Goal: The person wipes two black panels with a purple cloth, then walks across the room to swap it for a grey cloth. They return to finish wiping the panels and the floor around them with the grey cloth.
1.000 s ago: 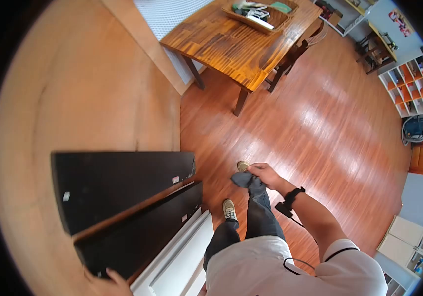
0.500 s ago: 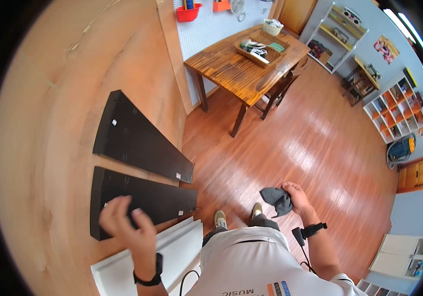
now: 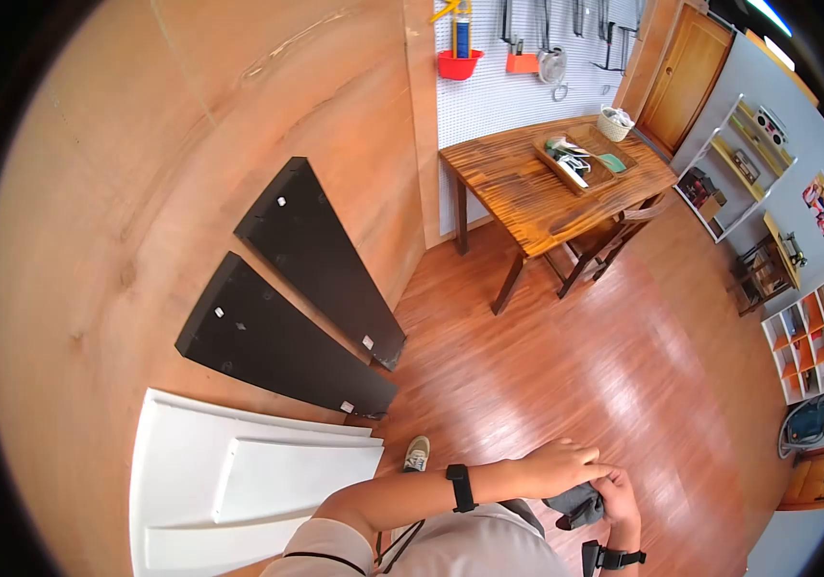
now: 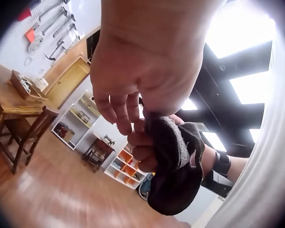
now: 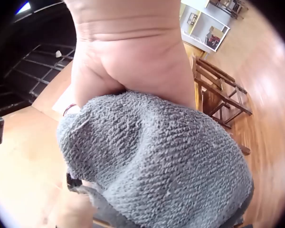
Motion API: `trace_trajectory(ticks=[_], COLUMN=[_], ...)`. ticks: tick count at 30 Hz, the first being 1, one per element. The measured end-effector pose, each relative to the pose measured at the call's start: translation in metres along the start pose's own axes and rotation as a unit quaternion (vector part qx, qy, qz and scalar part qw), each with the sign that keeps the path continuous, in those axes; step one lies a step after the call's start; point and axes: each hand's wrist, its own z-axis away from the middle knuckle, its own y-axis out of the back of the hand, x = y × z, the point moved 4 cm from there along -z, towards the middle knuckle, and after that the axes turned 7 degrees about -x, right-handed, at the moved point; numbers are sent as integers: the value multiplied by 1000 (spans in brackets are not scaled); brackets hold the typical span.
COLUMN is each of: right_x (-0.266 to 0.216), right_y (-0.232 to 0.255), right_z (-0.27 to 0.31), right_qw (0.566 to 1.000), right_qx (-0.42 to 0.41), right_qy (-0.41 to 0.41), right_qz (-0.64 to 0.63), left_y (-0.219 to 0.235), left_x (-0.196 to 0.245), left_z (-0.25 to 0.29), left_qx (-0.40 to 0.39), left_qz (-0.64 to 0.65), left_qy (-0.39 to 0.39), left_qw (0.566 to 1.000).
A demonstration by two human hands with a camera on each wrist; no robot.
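Observation:
A grey terry cloth (image 3: 580,508) with a dark backing hangs bunched in front of the person's body. The right hand (image 3: 621,498) grips it, and in the right wrist view its fluffy grey side (image 5: 166,161) hides the right fingers. Across the body reaches the left hand (image 3: 558,468), its fingertips meeting the right hand. In the left wrist view, the left thumb lies against the cloth's upper edge (image 4: 164,128), with the fingers bent beside it. The right fingers (image 4: 143,152) show behind the cloth there.
Two black panels (image 3: 330,255) with small white labels lean against the wooden wall on the left. White panels (image 3: 297,481) stand nearer. Ahead is a wooden table (image 3: 499,178) with a tray (image 3: 551,165) and a chair (image 3: 614,236). Cubby shelves (image 3: 816,337) stand at the right.
The left hand has left the black panels and crossed rightward to the cloth in the right hand. The right hand has lifted the cloth from near the shoe. The view has turned.

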Motion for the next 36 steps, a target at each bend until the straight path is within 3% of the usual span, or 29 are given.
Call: trace_trajectory(ticks=[3, 7, 10, 11, 12, 13, 15, 18, 21, 23, 25, 27, 28, 30, 32, 36], right_x=[8, -1, -39, -37, -34, -31, -21, -10, -11, -15, -26, -47, -60, -77, -82, -80], right_y=[62, 131, 163, 180, 196, 211, 240, 278, 325, 365, 400, 438, 456, 508, 543, 610], right_z=[32, 74, 94, 100, 99, 97, 86, 68, 53, 47, 51, 54, 55, 49, 47, 34], right_qw=[998, 998, 994, 999, 998, 997, 997, 995, 987, 982, 977, 962, 954, 939, 909, 878], right_qx=[-26, -25, -27, -36, -43, -43, -37, -2, 70, 107, 140, 205, 230, 277, 333, 377], right_qy=[23, 20, 75, 20, 35, 63, 67, 46, 63, 54, 30, 25, 26, 57, 107, 114], right_qz=[-52, 50, 74, 19, -3, 3, -29, -87, -129, -145, -157, -179, -191, -195, -228, -273], left_y=[-49, -100, -98, -97, -95, -94, -90, -73, -77, -82, -79, -69, -71, -56, -56, -71], left_x=[17, 40, 53, 49, 42, 32, 6, -38, -122, -173, -193, -186, -185, -159, -149, -164], left_z=[-55, -123, -163, -172, -179, -185, -188, -187, -187, -219, -271, -350, -388, -501, -563, -661], left_qx=[-20, -36, -14, -15, -1, 16, 23, 93, 120, 117, 119, 102, 113, 35, -1, -78], left_qz=[-47, -65, 15, 48, 73, 96, 150, 160, 244, 278, 321, 290, 332, 194, 181, 159], left_qy=[-45, -79, -16, 30, 37, 48, 150, 186, 257, 240, 235, 265, 234, 116, 103, 96], left_qw=[998, 994, 1000, 998, 997, 994, 977, 965, 927, 923, 910, 914, 907, 974, 978, 979])
